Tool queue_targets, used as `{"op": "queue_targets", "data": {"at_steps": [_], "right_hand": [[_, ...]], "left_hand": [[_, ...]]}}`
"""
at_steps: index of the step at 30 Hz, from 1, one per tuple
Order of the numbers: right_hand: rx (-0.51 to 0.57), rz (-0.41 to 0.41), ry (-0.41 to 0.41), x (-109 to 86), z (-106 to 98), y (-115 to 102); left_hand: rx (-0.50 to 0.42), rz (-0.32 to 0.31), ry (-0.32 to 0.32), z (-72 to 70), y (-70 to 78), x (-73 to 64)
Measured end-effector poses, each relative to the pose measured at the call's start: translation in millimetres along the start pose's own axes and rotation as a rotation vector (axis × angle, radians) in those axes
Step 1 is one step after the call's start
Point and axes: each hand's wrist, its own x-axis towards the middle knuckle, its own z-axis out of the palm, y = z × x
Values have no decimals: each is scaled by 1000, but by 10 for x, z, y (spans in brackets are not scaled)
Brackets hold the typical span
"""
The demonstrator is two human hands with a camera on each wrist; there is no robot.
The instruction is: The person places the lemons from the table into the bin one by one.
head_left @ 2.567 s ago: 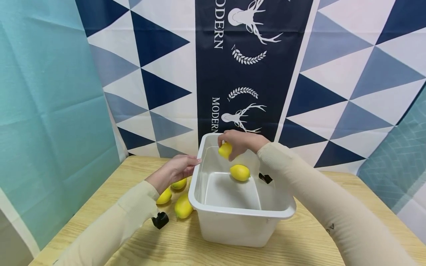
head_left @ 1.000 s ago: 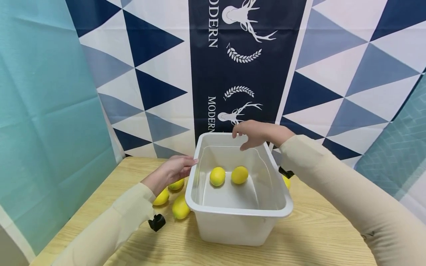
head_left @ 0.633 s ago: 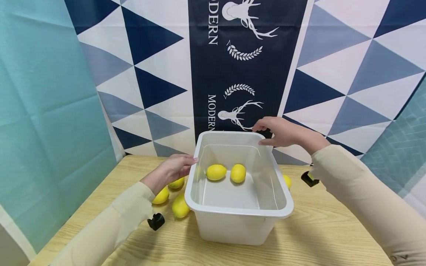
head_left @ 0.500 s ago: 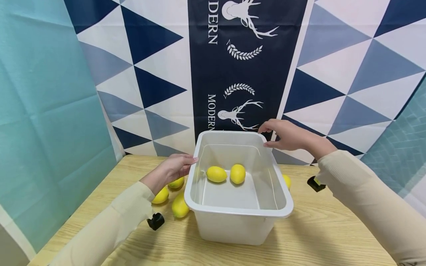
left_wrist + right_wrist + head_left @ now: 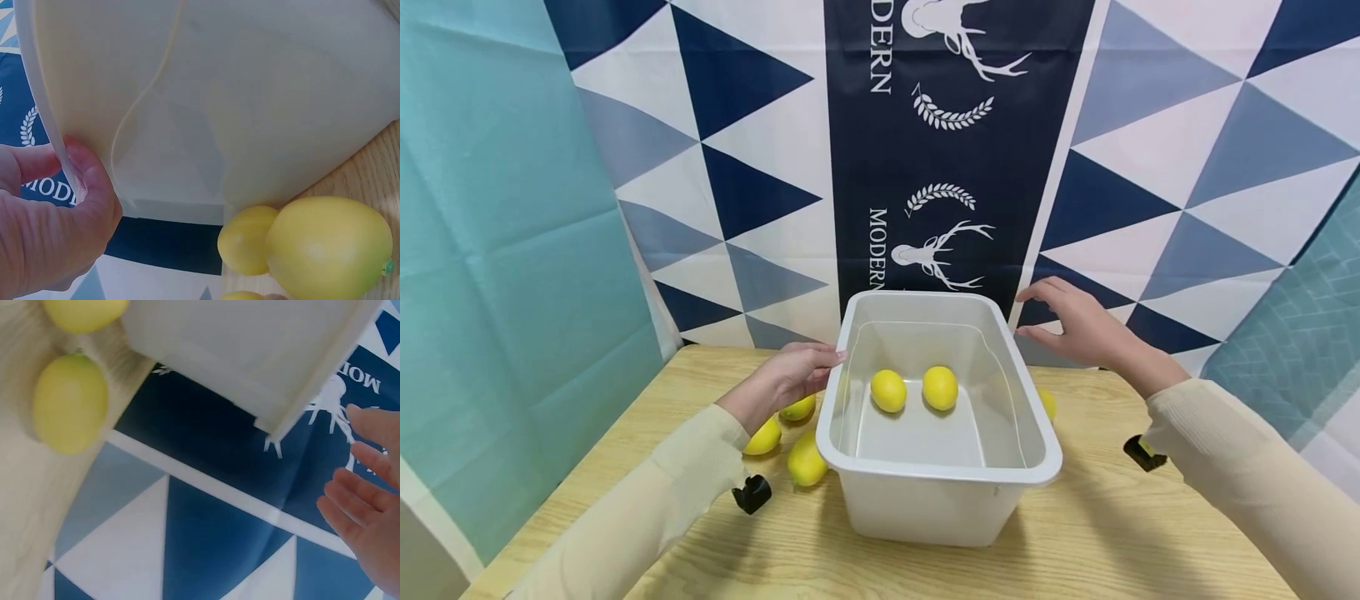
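Left hand (image 5: pixel 62 231) pinching a white plastic bin (image 5: pixel 181 112) by its rim (image 5: pixel 40 78).
Yellow oval lemons (image 5: pixel 328 250) lie alongside on a wooden table (image 5: pixel 369 172).

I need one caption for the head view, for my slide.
Two lemons lie in a pale bin; the left grip holds its rim, the right grip hovers empty.

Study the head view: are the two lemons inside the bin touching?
No, a clear gap shows between the left lemon and the right lemon in the bin.
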Motion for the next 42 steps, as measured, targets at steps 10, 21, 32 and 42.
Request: {"op": "queue_targets", "data": {"at_steps": [10,21,32,42], "right_hand": [[0,62,-17,-277,113,142],[-17,-9,-15,-450,283,252],[4,-61,-59,-592,452,219],[-20,-133,-63,-688,576,190]], "left_hand": [[-10,-6,2,17,22,-5],[-17,-7,11,20,12,-25],[-22,-4,17,21,7,-25],[-21,-4,23,32,6,-27]]}}
